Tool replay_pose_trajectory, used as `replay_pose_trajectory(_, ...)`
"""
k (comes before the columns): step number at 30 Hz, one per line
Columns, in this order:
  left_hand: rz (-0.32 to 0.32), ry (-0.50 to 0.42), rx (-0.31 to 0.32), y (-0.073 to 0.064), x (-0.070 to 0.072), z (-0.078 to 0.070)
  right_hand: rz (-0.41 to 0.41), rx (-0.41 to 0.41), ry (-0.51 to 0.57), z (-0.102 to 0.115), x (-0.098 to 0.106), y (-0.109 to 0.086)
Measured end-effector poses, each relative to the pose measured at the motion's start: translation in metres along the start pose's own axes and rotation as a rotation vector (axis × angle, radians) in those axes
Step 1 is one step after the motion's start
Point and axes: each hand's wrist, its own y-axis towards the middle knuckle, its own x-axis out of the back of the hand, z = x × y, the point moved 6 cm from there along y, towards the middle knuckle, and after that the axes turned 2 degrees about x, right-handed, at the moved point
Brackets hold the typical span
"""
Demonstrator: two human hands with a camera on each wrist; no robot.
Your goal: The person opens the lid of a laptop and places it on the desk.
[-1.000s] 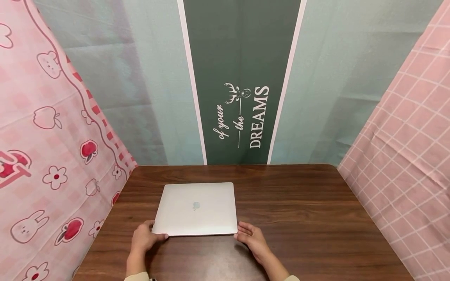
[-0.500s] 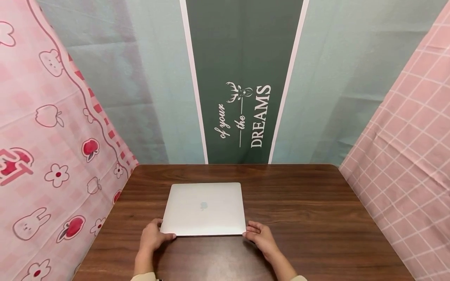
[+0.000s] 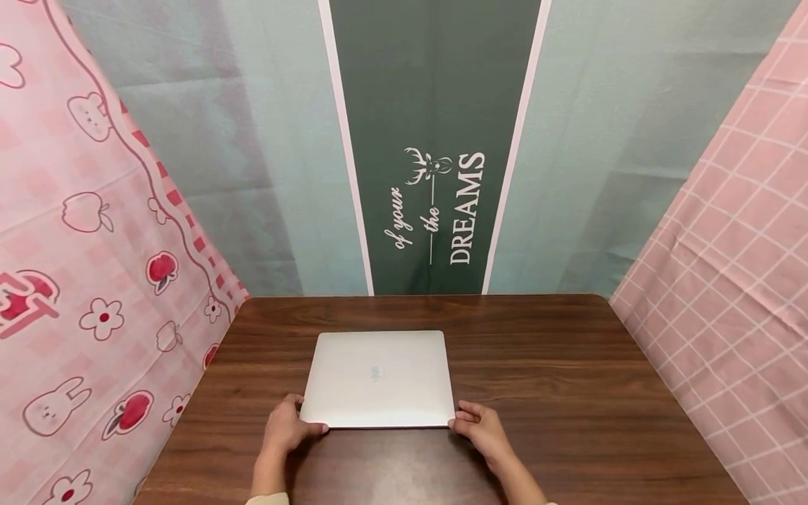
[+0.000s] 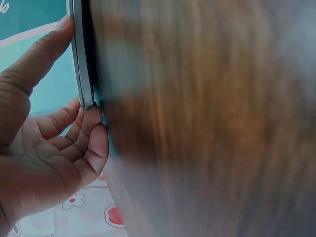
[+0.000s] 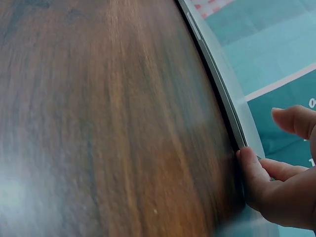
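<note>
A silver closed laptop (image 3: 379, 393) with an apple logo on its lid lies flat, close over the brown tabletop. At its front left corner is my left hand (image 3: 285, 426), thumb along the front edge and fingers bent round the side. The left wrist view shows that thumb tip on the edge of the laptop (image 4: 81, 59) and curled fingertips at the corner. My right hand (image 3: 485, 431) holds the front right corner. In the right wrist view its fingertips meet the laptop (image 5: 222, 89) at that corner, while another digit stands raised, apart from it.
The wooden table (image 3: 568, 393) extends right of the laptop, its far edge against a grey-green curtain (image 3: 435, 84) with white lettering. A pink patterned cloth (image 3: 126, 280) hangs along the left side, a pink checked cloth (image 3: 726, 280) along the right.
The laptop has slid to the right across the table, slowing in the last half second. Both hands have travelled with it, staying at its front corners.
</note>
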Motion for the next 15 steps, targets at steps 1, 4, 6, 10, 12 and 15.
replay_pose_trajectory(1,0.001,0.006,-0.005,-0.0002,-0.0007,-0.0015,-0.005,0.003,-0.012,0.0004,0.0018,0.0)
replay_pose_trajectory(4,0.002,0.018,-0.014,-0.0007,-0.0026,-0.0047,-0.018,0.002,-0.038,0.0005,0.0059,0.0009)
replay_pose_trajectory(6,-0.003,0.02,-0.02,-0.0009,-0.0039,-0.0057,-0.022,-0.001,-0.053,0.0008,0.0076,0.0012)
replay_pose_trajectory(10,-0.009,0.023,-0.037,-0.0024,-0.0057,-0.0085,-0.018,-0.016,-0.096,0.0007,0.0086,0.0006)
replay_pose_trajectory(12,-0.007,0.024,-0.039,-0.0035,-0.007,-0.0094,-0.02,-0.019,-0.121,0.0015,0.009,-0.0006)
replay_pose_trajectory(15,0.002,0.028,-0.04,-0.005,-0.0093,-0.0106,-0.03,0.0,-0.162,0.0038,0.01,-0.0018)
